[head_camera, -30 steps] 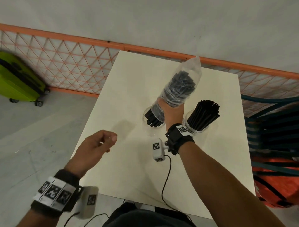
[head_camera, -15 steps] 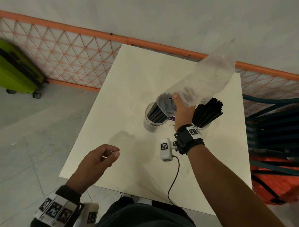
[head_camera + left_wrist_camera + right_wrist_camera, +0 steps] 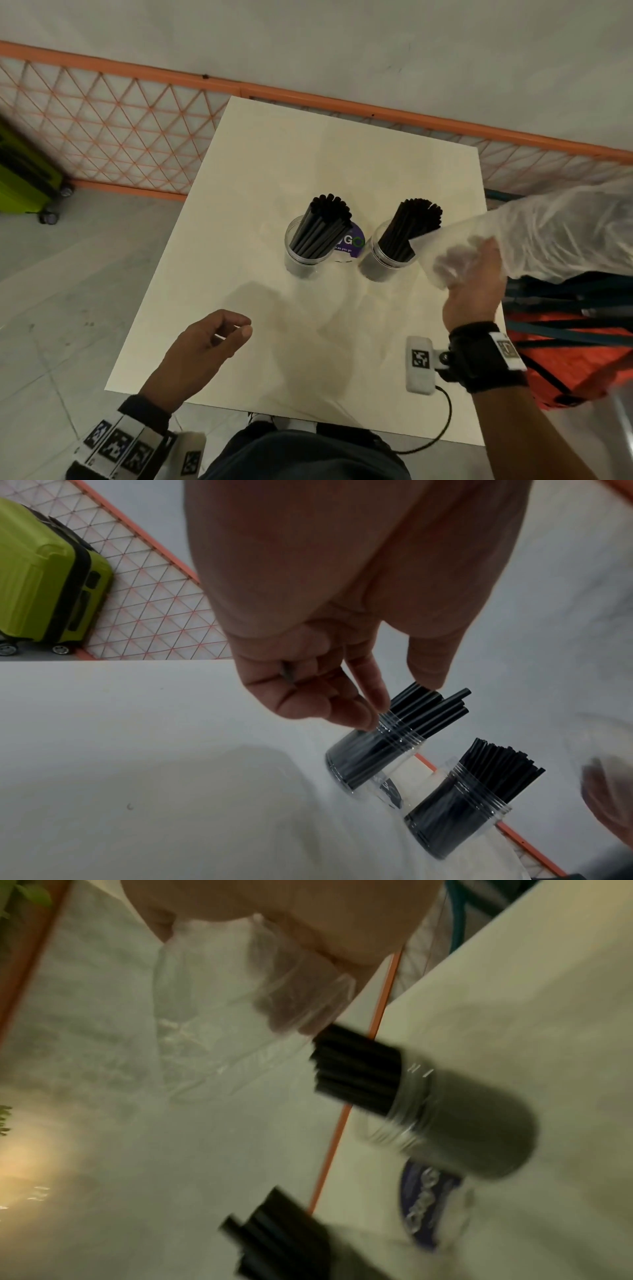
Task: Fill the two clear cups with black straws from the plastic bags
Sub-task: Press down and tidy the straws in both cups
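On one white table (image 3: 342, 342) we see two clear cups (image 3: 306, 255), side by side and each packed with black straws (image 3: 322, 226). Our right hand (image 3: 474, 291) grips one emptied plastic bag (image 3: 555, 233); our left hand (image 3: 205, 346) hovers, fingers loosely curled.

Your head camera looks steeply down from above onto the bench (image 3: 342, 171), taking in both forearms and the orange fence (image 3: 102, 113) behind. Your left wrist camera sits close behind the left hand (image 3: 325, 615), looking along it toward the two cups (image 3: 377, 756) and the fence. Your right wrist camera is tilted and blurred, very near the right hand (image 3: 308, 915). All three views share the cups and the bench.
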{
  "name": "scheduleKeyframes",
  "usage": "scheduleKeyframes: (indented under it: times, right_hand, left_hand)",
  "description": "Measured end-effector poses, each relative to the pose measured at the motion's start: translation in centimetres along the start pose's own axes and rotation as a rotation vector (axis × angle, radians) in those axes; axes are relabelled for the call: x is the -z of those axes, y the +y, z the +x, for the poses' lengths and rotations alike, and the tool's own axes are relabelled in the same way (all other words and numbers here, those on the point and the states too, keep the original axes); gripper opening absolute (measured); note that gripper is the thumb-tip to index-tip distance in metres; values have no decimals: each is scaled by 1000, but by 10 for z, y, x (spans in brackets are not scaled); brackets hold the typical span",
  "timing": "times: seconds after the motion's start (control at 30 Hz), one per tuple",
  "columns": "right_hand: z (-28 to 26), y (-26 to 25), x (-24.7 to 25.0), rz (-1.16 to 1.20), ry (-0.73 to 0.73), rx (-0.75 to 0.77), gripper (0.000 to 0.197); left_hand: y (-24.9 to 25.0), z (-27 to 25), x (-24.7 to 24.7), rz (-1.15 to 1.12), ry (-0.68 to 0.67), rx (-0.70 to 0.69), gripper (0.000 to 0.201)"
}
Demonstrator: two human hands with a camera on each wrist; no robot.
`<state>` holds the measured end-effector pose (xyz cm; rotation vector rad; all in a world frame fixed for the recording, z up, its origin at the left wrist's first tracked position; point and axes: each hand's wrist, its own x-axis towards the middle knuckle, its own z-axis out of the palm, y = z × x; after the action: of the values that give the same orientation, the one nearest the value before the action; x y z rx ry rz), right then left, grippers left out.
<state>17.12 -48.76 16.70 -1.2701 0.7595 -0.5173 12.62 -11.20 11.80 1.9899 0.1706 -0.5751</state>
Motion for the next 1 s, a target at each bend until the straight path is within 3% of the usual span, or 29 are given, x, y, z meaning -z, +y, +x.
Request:
scheduleKeyframes:
  times: [0.1,0.17,0.23,0.37,0.5,0.63,0.7,0.83,1.0]
  right_hand:
    - [5,16,50,-194,46,-121,27]
    - [10,35,79,-384,18,-282,33]
    - [12,54,98,-619,-37,-411,51]
    - [3,82,107,-1117,-197,-503,100]
    - [-7,94,107,-1349,-244,-433,107]
    - [-21,95,104,-1570,-237,-53,123]
    - [-23,90,99,-1639,-246,46,119]
    - [-14,74,90,-1665,-306,-126,104]
    - [-2,46,102,-1598,-256,-175,109]
  left_hand:
    - [2,3,-7,43,-25,-8,9]
    - [5,6,-13,70,-48,-17,10]
    - [10,8,-19,100,-64,-25,13]
    - [24,13,-32,139,-76,-52,20]
    - [44,23,-42,116,12,-116,39]
    - [77,43,-47,155,180,-233,72]
    - [92,58,-48,173,231,-276,86]
    - [113,87,-51,242,266,-300,106]
    - [123,114,-61,345,260,-266,120]
